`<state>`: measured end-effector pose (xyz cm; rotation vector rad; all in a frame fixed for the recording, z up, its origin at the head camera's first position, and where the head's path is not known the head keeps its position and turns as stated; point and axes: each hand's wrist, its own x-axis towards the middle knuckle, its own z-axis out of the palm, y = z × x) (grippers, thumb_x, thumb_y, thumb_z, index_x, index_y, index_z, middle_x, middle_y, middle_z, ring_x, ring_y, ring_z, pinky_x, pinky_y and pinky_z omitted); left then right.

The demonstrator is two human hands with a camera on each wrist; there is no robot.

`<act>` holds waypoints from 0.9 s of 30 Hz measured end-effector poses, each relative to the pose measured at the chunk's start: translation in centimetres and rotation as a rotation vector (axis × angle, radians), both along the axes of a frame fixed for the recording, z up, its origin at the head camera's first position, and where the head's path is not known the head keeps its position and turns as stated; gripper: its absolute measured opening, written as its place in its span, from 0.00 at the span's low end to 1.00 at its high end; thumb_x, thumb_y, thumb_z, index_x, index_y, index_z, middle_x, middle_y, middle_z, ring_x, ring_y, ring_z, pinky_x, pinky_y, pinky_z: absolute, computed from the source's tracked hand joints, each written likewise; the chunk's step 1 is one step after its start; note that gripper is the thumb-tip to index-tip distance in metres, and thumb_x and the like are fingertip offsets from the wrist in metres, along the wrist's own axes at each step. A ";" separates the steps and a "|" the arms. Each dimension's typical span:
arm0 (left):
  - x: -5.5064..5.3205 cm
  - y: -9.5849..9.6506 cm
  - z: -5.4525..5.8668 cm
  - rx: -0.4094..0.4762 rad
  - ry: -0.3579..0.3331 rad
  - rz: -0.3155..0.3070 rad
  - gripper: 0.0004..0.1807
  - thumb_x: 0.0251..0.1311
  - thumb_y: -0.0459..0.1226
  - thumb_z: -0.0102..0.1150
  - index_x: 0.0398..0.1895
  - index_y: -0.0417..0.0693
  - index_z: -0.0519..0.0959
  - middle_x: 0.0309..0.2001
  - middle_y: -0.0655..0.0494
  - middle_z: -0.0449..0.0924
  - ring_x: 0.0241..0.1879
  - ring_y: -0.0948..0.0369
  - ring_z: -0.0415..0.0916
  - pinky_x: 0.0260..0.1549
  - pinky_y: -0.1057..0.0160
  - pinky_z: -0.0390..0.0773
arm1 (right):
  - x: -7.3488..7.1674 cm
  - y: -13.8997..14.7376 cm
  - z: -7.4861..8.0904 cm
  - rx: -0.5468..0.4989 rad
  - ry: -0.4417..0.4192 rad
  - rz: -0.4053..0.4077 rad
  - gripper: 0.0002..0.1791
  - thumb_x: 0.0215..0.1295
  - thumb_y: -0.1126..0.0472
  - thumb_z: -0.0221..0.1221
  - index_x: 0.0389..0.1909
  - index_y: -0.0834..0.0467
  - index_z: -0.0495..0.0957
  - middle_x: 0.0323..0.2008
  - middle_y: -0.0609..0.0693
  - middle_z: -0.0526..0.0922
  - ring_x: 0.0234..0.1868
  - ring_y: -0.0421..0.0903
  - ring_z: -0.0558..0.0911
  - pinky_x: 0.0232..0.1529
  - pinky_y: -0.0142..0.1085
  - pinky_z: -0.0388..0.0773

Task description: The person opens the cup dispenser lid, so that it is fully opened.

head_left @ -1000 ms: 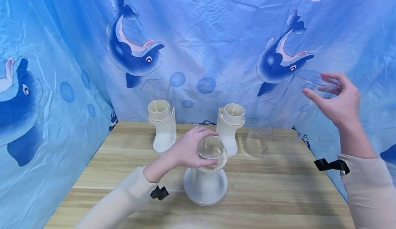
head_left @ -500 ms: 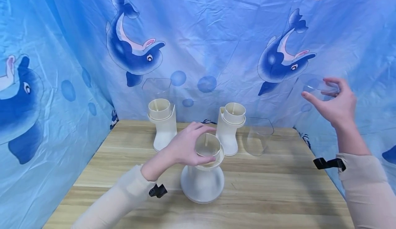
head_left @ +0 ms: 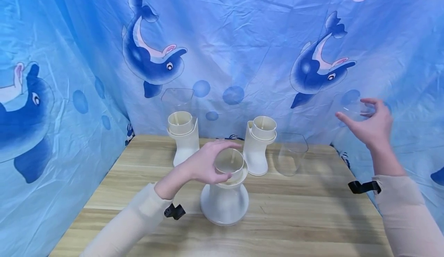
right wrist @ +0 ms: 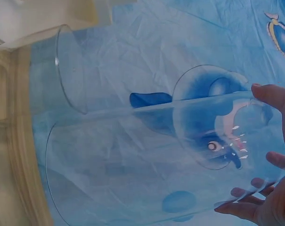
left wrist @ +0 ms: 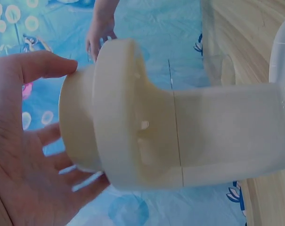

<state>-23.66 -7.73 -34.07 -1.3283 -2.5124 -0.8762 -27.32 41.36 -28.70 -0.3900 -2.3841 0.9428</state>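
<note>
Cylinder of clear plastic (right wrist: 149, 160) gripped aloft by the right hand (head_left: 374, 124); left hand (head_left: 208, 162) grips the flared white plastic stand (head_left: 226, 199), likely steadying it; careful lining-up needed next.

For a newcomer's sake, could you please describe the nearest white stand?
On the wooden table, look near the middle. There, a white stand widens at its foot; unlike the two similar stands behind it, its top is gripped by the left hand.

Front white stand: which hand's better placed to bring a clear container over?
Likely right: the right hand holds a clear container aloft, while the left hand grips the white stand by its top.
</note>
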 end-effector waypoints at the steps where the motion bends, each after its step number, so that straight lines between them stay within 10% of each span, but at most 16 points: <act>1: 0.1 0.1 -0.1 0.001 0.014 0.018 0.43 0.50 0.48 0.77 0.71 0.48 0.76 0.68 0.53 0.81 0.70 0.52 0.76 0.69 0.46 0.78 | -0.1 0.1 -0.3 -0.003 -0.003 0.001 0.56 0.59 0.29 0.69 0.82 0.49 0.60 0.81 0.60 0.60 0.70 0.62 0.72 0.37 0.27 0.68; 9: 1.2 0.8 -0.8 -0.015 0.115 0.263 0.45 0.44 0.59 0.81 0.67 0.54 0.80 0.59 0.54 0.83 0.58 0.54 0.78 0.51 0.49 0.86 | -1.3 0.5 -2.9 -0.001 -0.029 0.025 0.58 0.60 0.30 0.70 0.81 0.57 0.58 0.80 0.66 0.58 0.72 0.70 0.72 0.42 0.35 0.71; 21: 0.4 0.1 -0.9 0.023 0.055 0.190 0.45 0.49 0.50 0.80 0.73 0.51 0.75 0.68 0.53 0.81 0.69 0.49 0.77 0.68 0.45 0.80 | -2.5 0.1 -6.5 -0.041 -0.024 0.048 0.57 0.58 0.31 0.72 0.79 0.58 0.61 0.78 0.64 0.66 0.71 0.68 0.74 0.63 0.59 0.77; 27: 0.8 0.3 -1.2 0.020 0.060 0.251 0.48 0.47 0.54 0.81 0.73 0.53 0.75 0.67 0.50 0.81 0.68 0.50 0.77 0.64 0.45 0.83 | -2.8 -0.1 -7.8 -0.037 -0.003 0.077 0.55 0.59 0.34 0.74 0.78 0.59 0.63 0.77 0.65 0.67 0.71 0.69 0.74 0.64 0.61 0.76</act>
